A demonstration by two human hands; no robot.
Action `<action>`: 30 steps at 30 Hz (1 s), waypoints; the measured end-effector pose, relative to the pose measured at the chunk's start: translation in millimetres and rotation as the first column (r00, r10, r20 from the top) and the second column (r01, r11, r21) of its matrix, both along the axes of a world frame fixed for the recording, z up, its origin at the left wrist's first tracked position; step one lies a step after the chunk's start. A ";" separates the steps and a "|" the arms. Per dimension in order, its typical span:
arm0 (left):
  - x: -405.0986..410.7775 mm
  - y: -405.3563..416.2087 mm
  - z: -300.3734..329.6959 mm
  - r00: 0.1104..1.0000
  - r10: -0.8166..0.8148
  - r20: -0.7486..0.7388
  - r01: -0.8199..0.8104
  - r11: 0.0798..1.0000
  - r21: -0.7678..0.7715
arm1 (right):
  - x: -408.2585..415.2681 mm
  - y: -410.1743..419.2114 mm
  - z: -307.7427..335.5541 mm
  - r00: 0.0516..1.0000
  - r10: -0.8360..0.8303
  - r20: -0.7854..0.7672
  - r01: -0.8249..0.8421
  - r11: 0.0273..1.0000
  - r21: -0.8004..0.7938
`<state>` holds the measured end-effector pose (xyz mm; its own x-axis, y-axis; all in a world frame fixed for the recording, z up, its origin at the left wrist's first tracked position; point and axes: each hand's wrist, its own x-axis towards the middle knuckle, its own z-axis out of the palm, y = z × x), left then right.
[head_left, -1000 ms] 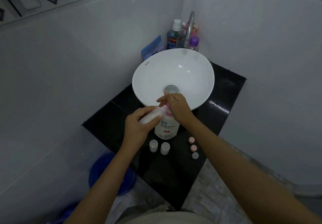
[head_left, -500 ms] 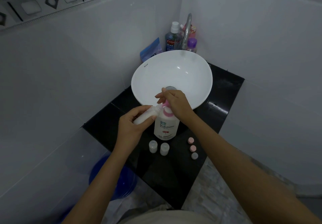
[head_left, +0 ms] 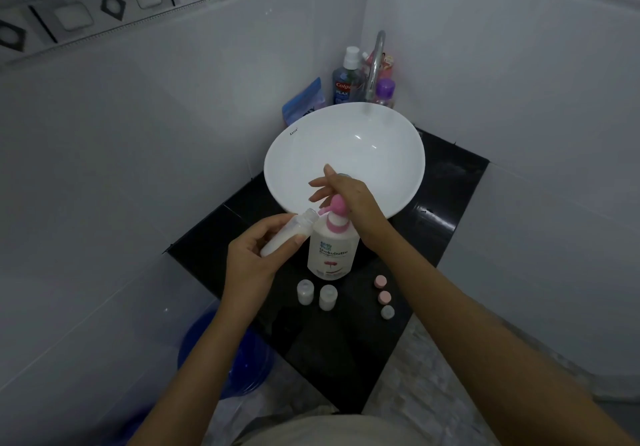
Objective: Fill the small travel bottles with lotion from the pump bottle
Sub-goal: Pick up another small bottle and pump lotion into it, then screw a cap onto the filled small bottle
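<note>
A white pump bottle (head_left: 333, 251) with a pink pump head (head_left: 336, 207) stands on the black counter (head_left: 346, 341) in front of the basin. My left hand (head_left: 256, 258) holds a small travel bottle (head_left: 291, 232) tilted, its open mouth just under the pump's spout; white lotion shows inside it. My right hand (head_left: 349, 199) rests its palm on the pump head, fingers spread and lifted. Two more small open bottles (head_left: 304, 292) (head_left: 327, 297) stand in front of the pump bottle. Three loose caps (head_left: 384, 297) lie to the right.
A white round basin (head_left: 381, 154) sits behind the pump bottle, with a chrome tap (head_left: 375, 64), a mouthwash bottle (head_left: 344, 80) and other toiletries in the corner. A blue bucket (head_left: 221, 362) stands on the floor at the left. Tiled walls close both sides.
My right hand has risen with the pump head and its fingers have spread. My left hand still keeps the small bottle at the spout. The camera view shifted slightly.
</note>
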<state>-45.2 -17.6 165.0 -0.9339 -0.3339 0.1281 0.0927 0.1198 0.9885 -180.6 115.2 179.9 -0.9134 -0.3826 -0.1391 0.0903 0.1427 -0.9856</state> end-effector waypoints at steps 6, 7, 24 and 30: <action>14.2 4.1 -5.7 0.999 -0.011 0.046 0.008 0.998 0.065 | 3.3 14.2 5.8 0.995 -0.080 -0.056 0.082 0.996 0.033; 17.0 4.8 -7.4 0.998 -0.015 0.059 0.010 0.996 0.087 | 6.9 20.8 5.2 0.989 -0.101 -0.110 0.104 0.994 0.026; 39.2 19.8 -40.3 0.947 -0.101 0.306 0.005 0.954 0.300 | 43.7 103.8 -140.5 0.994 -0.078 -0.077 0.108 0.591 0.800; 43.4 27.5 -37.4 0.940 -0.114 0.322 0.004 0.947 0.322 | 36.6 98.9 -161.3 0.994 0.074 -0.078 0.046 0.364 0.930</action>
<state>-1.8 9.9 127.5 -0.9229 -0.2482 -0.2945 -0.2501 -0.1953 0.9483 -144.0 214.1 18.5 -0.9391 -0.0776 -0.3346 0.0007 0.9737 -0.2277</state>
